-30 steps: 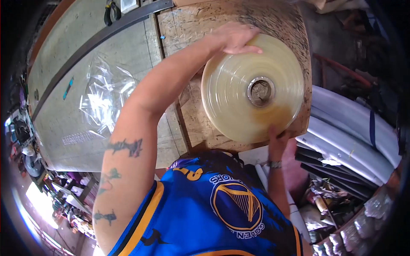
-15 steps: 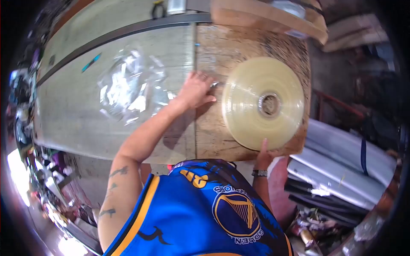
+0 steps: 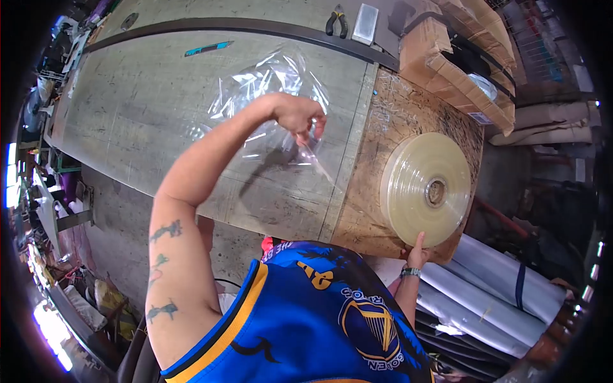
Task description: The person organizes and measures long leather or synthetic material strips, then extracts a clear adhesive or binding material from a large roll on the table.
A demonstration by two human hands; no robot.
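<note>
My left hand (image 3: pixel 303 120), above the table, is closed in a pinch on the end of a clear plastic strip (image 3: pixel 322 167). The strip runs down toward the wooden board. Behind and below this hand lies crumpled clear plastic (image 3: pixel 271 76). A large yellowish roll of clear film (image 3: pixel 415 185) with a hollow core rests on the wooden board at the right. My right hand (image 3: pixel 418 254) holds the roll's near edge, with the thumb against it; its other fingers are mostly hidden.
The grey table (image 3: pixel 140 115) meets the wooden board (image 3: pixel 383 108). Along the back are a teal cutter (image 3: pixel 209 48), pliers (image 3: pixel 336 23), a metal block (image 3: pixel 365 24) and a dark bar (image 3: pixel 255 27). A cardboard box (image 3: pixel 440 60) stands back right; silvery rolls (image 3: pixel 472 293) lie lower right.
My left hand has gone from open beside the roll to a pinch on the strip, farther left over the crumpled plastic. My right hand remains at the roll's edge. The view has shifted.
</note>
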